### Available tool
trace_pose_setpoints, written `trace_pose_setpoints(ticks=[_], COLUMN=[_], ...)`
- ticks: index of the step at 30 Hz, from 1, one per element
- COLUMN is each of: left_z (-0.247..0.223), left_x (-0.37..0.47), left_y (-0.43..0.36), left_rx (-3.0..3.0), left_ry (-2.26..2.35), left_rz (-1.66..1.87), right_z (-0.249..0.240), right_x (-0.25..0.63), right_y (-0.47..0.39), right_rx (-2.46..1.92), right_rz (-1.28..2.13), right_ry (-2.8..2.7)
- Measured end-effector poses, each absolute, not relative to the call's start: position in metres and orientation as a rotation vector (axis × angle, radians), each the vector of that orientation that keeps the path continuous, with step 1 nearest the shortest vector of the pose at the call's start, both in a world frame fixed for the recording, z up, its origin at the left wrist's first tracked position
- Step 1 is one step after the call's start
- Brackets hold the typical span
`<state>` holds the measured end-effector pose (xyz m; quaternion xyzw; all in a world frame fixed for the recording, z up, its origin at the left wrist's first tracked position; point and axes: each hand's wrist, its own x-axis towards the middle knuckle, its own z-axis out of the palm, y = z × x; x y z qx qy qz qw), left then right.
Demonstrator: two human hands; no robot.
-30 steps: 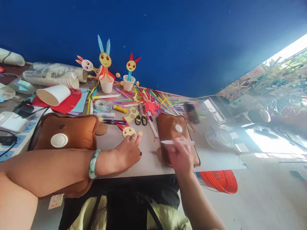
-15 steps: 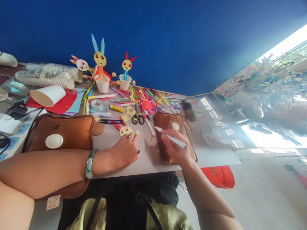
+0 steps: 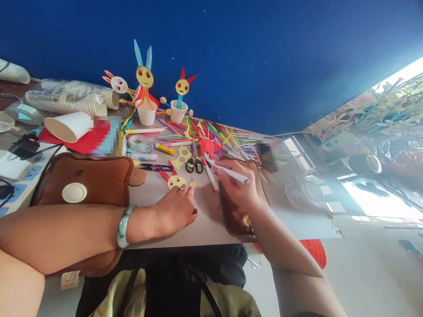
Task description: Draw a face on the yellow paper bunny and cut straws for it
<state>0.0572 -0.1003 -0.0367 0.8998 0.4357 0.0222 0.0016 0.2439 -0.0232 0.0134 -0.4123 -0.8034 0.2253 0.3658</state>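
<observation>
My left hand (image 3: 175,211) rests on the grey table, its fingertips pressed on the lower edge of a yellow rabbit face (image 3: 176,181) with red ears. Beside those fingers lies a small pale yellow disc (image 3: 193,184). In my right hand (image 3: 238,182) is a white marker (image 3: 231,171), its tip towards the left near a second marker with a pink barrel (image 3: 210,176) on the table. Under my right hand lies a brown pouch (image 3: 231,215). Black scissors (image 3: 194,164) are just beyond the rabbit face.
Rabbit figures in paper cups (image 3: 147,113) stand at the back. Coloured sticks (image 3: 228,138) lie scattered behind the scissors. At the left are a brown cushion (image 3: 99,180), stacked cups (image 3: 66,102) and dark snips (image 3: 155,167). A yellow glue stick (image 3: 164,149) lies mid-table.
My right hand has moved up and slightly left with the white marker, nearer the pink marker. My left hand stays at the rabbit face. The whole view has shifted slightly.
</observation>
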Motion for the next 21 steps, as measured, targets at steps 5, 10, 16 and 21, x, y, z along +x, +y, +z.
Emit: trace_pose_setpoints(ticks=[5,10,16,21], left_z=[-0.042,-0.039,-0.033,-0.034], left_x=[0.051,0.048,0.048,0.049], left_y=[-0.092,-0.086,-0.087,-0.087], left_rx=[2.783,2.682,2.630,2.624], left_ry=[1.323,1.322,1.362,1.362], left_rz=[0.226,0.280,0.323,0.246], right_z=[-0.006,-0.011,-0.014,-0.015], right_x=[0.254,0.261,0.259,0.258], right_y=[-0.019,-0.024,-0.027,-0.026], right_rx=[-0.979,-0.842,-0.843,-0.867], right_rz=[1.135,1.393,1.467,1.453], right_ry=[-1.688,-1.706,-1.834,-1.810])
